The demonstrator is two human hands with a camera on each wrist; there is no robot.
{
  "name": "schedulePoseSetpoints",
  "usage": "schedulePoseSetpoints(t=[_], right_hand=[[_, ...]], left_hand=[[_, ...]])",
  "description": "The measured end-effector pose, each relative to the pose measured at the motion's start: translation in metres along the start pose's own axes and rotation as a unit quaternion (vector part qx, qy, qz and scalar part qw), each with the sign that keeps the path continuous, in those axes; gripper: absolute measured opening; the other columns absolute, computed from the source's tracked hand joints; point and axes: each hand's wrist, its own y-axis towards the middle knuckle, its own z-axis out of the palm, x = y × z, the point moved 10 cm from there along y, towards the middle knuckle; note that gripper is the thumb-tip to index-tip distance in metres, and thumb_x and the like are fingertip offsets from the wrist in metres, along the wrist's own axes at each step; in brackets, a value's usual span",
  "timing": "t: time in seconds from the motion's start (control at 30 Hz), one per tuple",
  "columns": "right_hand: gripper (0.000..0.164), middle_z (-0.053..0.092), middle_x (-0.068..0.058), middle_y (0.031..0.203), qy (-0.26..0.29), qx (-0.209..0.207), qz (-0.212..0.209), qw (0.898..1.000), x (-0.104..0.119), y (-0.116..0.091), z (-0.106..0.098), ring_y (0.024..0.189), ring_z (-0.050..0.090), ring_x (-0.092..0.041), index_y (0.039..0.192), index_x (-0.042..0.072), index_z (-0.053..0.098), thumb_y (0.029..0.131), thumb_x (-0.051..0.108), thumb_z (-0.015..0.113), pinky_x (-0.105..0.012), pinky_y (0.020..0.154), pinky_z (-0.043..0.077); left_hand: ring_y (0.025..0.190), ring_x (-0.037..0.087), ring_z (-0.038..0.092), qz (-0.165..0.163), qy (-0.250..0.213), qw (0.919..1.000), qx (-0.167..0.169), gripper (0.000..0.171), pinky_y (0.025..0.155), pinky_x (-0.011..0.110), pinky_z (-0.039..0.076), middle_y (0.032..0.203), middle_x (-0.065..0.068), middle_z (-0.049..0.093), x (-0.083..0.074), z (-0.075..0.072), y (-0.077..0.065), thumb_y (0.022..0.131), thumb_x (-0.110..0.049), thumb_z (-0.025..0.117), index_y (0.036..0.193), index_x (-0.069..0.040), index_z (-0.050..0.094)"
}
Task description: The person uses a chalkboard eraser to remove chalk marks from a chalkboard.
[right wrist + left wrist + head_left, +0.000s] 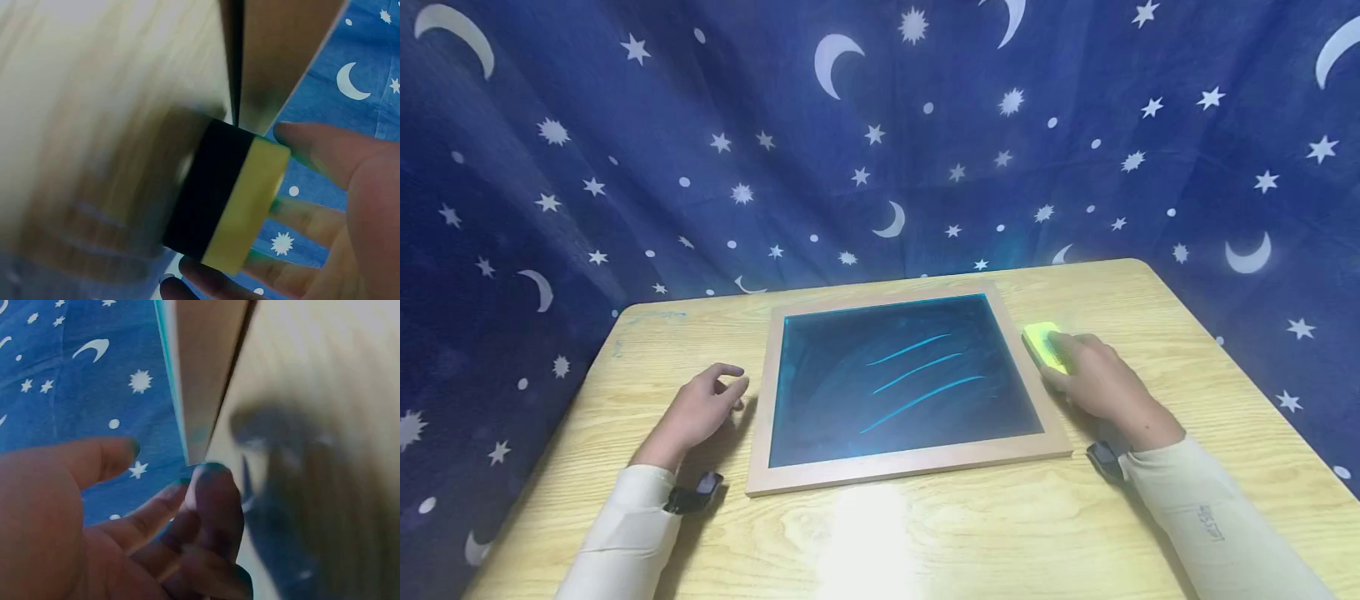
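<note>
A wood-framed chalkboard (827,375) lies on the table with three blue slanting strokes (925,379) on its dark surface. Just right of its frame, my right hand (1101,379) holds a chalkboard eraser (1043,340) with a yellow back and black pad. The right wrist view shows the thumb at one end of the eraser (247,206) and fingers along its far side and other end. My left hand (700,412) hovers beside the frame's left edge, fingers loosely bent and holding nothing. In the left wrist view its fingertips (212,472) are close to the frame's wooden side (203,375).
Faint blue smudges (662,317) mark the far left corner of the light wood table (970,533). A dark blue curtain (790,167) with white moons and stars hangs behind the table and along both sides. Each wrist wears a small black device (696,493).
</note>
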Motion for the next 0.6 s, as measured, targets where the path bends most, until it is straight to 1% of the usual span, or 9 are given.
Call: schedulePoseSetpoints(t=[0.1, 0.2, 0.37, 0.43, 0.6], right_hand=[[0.065, 0.044, -0.038, 0.141, -0.009, 0.010, -0.004, 1.000, -0.002, -0.001, 0.004, 0.130, 0.041, -0.058, 0.149, -0.004, 0.038, 0.098, 0.029, 0.060, -0.070, 0.108, 0.031], [0.063, 0.046, -0.038, 0.140, -0.006, 0.011, -0.006, 1.000, -0.003, -0.002, 0.004, 0.130, 0.042, -0.057, 0.149, -0.004, 0.039, 0.098, 0.026, 0.060, -0.070, 0.108, 0.031], [0.064, 0.049, -0.038, 0.136, -0.006, 0.016, -0.007, 1.000, -0.005, -0.004, 0.005, 0.125, 0.046, -0.057, 0.149, -0.005, 0.039, 0.096, 0.024, 0.061, -0.071, 0.104, 0.035], [0.064, 0.050, -0.038, 0.135, -0.009, 0.018, -0.006, 1.000, -0.006, -0.004, 0.006, 0.123, 0.047, -0.058, 0.149, -0.004, 0.038, 0.096, 0.024, 0.061, -0.072, 0.102, 0.036], [0.064, 0.051, -0.037, 0.133, -0.021, 0.017, -0.001, 1.000, -0.009, -0.005, 0.008, 0.121, 0.050, -0.057, 0.150, -0.001, 0.039, 0.096, 0.025, 0.060, -0.073, 0.096, 0.040]], left_hand=[[0.073, 0.017, 0.064, 0.010, -0.018, 0.9996, 0.020, 0.055, 0.073, 0.034, 0.049, 0.099, 0.012, 0.071, 0.003, 0.009, 0.003, 0.106, -0.041, 0.046, 0.145, -0.002, 0.044], [0.075, 0.017, 0.062, 0.020, -0.031, 0.9989, 0.029, 0.056, 0.074, 0.034, 0.049, 0.099, 0.012, 0.070, 0.005, 0.015, 0.005, 0.105, -0.040, 0.049, 0.145, -0.003, 0.044], [0.070, 0.019, 0.062, 0.022, -0.070, 0.9959, 0.053, 0.055, 0.063, 0.032, 0.048, 0.099, 0.013, 0.066, 0.006, 0.023, 0.006, 0.104, -0.034, 0.053, 0.147, -0.002, 0.042], [0.067, 0.020, 0.061, 0.024, -0.081, 0.9947, 0.058, 0.054, 0.060, 0.032, 0.048, 0.097, 0.013, 0.065, 0.007, 0.025, 0.007, 0.103, -0.031, 0.055, 0.147, -0.003, 0.041], [0.067, 0.020, 0.061, 0.032, -0.102, 0.9924, 0.061, 0.054, 0.063, 0.032, 0.050, 0.097, 0.012, 0.064, 0.009, 0.026, 0.007, 0.103, -0.028, 0.057, 0.147, -0.003, 0.041]])
